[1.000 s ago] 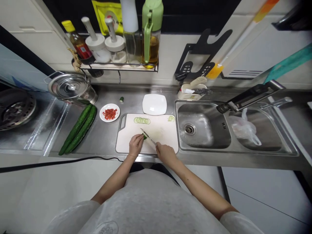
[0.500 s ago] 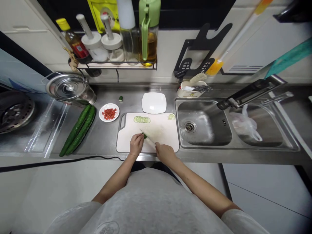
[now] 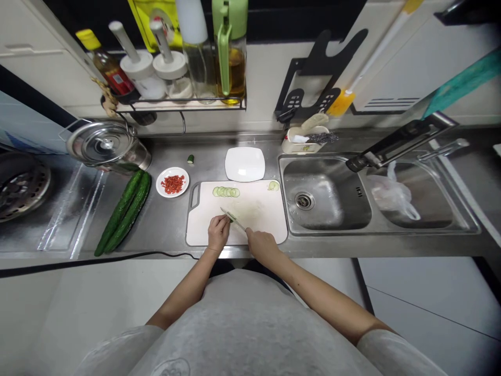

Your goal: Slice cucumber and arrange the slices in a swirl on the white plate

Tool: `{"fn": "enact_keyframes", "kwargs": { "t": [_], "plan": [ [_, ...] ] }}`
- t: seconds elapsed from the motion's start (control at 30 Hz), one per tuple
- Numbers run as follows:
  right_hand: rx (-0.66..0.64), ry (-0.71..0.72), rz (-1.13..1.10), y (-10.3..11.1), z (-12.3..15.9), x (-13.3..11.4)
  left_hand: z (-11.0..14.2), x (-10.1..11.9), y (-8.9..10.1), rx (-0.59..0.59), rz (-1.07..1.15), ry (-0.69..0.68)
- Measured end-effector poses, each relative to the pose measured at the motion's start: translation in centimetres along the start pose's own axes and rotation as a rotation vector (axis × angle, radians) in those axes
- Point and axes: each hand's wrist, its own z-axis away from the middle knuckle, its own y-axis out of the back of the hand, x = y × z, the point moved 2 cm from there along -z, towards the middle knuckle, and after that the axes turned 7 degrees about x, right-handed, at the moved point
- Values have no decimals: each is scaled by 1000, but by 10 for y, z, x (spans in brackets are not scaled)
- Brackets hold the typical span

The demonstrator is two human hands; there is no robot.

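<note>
My right hand [image 3: 263, 245] is closed around the handle of a knife [image 3: 236, 219], whose blade points up and to the left over the white cutting board [image 3: 199, 224]. Pinched in the fingers of my left hand [image 3: 218, 233] is a small piece of cucumber [image 3: 231, 217], mostly hidden by the hand and blade. The blade lies against or just over this piece; I cannot tell which. A row of overlapping cucumber slices [image 3: 226, 192] lies near the board's far edge. A few more slices [image 3: 273, 185] sit in its far right corner.
Two whole cucumbers [image 3: 124, 211] and a plate of chopped red bits [image 3: 173, 184] are left of the board. A cucumber end [image 3: 190, 159] and a white plate [image 3: 245, 164] stand behind it. The double sink [image 3: 326, 193] adjoins on the right. A pot [image 3: 105, 146] stands back left.
The knife blade has tilted and shows more of its flat side at the cucumber piece. Both hands stay in nearly the same place on the board. The view has shifted slightly.
</note>
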Motion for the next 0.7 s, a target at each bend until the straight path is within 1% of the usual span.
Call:
{"fn": "enact_keyframes", "kwargs": {
  "t": [0.23, 0.7],
  "plan": [
    [15, 13, -24, 1, -5, -4, 0, 0, 0, -3, -16, -8],
    [-1, 28, -20, 4, -12, -6, 1, 0, 0, -9, -3, -4]
  ]
}}
